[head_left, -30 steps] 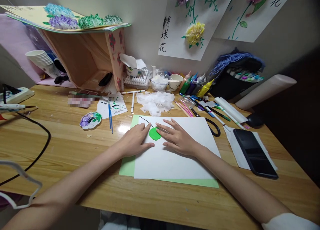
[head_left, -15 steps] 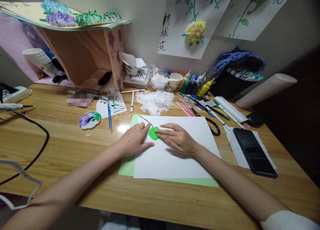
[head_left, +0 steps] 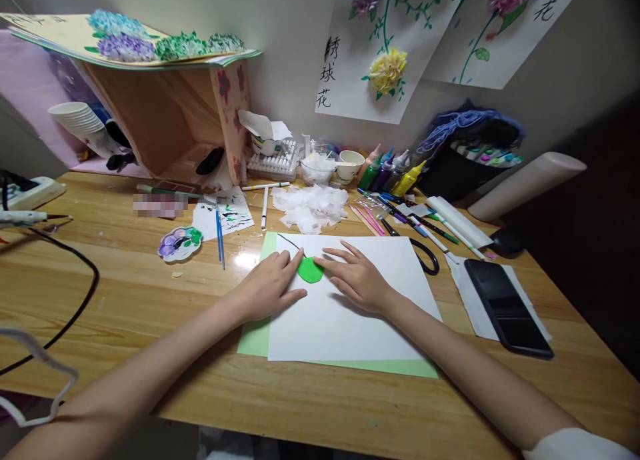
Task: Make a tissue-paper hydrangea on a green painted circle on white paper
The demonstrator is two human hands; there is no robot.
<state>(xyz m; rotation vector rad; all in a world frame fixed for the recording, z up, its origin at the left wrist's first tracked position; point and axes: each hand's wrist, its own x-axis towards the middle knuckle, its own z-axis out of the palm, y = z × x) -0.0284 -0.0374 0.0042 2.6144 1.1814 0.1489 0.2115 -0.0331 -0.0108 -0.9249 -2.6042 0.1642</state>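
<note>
A flat, roundish bright green piece lies on a white sheet of paper; I cannot tell what it is made of. My left hand rests on the sheet, its index fingertip at the piece's upper left edge and its thumb stretched out below. On the other side, my right hand has its fingers spread, one fingertip at the piece's upper right edge. A thin dark line runs from the sheet's upper left down to the green piece. Beneath the white sheet lies a light green sheet.
Scissors, pens and a phone lie to the right. Crumpled white tissue, paint bottles and a paper cup stand behind the paper. A paint palette and two blue brushes are at left.
My right hand's fingers have drawn back from over the green piece to its edge and spread more, so more of the piece shows. My left hand has hardly moved.
</note>
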